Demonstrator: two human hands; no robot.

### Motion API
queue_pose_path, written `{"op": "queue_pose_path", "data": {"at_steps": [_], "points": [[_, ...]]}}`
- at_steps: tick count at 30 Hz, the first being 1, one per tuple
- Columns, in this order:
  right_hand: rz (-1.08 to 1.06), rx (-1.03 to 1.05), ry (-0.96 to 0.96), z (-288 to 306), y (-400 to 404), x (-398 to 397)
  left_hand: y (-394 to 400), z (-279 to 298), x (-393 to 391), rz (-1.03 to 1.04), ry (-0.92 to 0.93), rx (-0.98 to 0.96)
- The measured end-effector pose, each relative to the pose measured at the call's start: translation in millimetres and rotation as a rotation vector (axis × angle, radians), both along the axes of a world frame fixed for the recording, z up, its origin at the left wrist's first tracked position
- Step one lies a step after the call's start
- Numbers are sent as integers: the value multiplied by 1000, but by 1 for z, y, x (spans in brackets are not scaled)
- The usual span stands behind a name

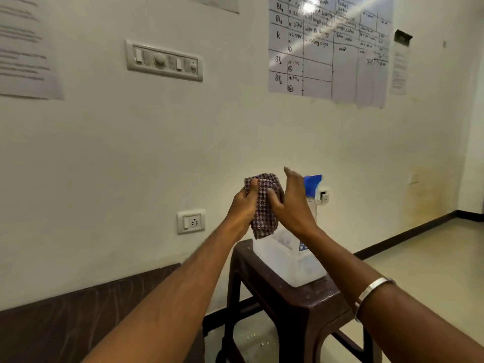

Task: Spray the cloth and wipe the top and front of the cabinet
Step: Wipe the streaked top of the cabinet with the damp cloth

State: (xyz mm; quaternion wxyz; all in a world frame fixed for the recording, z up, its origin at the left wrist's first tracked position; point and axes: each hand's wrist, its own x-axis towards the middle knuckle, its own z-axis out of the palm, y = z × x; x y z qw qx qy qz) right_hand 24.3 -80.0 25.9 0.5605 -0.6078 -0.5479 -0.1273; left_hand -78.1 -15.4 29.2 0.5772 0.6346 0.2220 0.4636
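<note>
A checked maroon-and-white cloth (264,205) hangs bunched in the air in front of me. My left hand (242,205) grips its upper left part with the thumb on top. My right hand (293,205) presses against its right side, thumb on the fabric and fingers stretched upward. Behind my right hand stands a spray bottle (313,184) with a blue head and a clear body, mostly hidden. The dark brown top of the cabinet (65,310) fills the lower left, under my left forearm.
A dark brown plastic stool (309,302) stands below my hands, bearing a translucent white container (277,260). The cream wall holds a socket (191,221), a switch panel (164,60) and taped paper charts (330,48). Tiled floor lies at the right.
</note>
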Motion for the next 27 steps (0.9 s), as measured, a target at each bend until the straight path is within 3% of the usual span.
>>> {"op": "queue_pose_path", "data": {"at_steps": [5, 17, 21, 24, 27], "points": [[413, -241, 348, -1, 1, -21, 0, -6, -45, -30, -50, -31], [835, -392, 428, -41, 65, -100, 44, -51, -134, 181, -37, -69], [798, -409, 364, -70, 91, -133, 68, -81, -171, 387, 273, 77], [661, -416, 258, -96, 111, -153, 85, -119, -201, 593, 580, 243], [518, -463, 151, -121, 132, -164, 91, -169, -230, 734, 750, 335]]}}
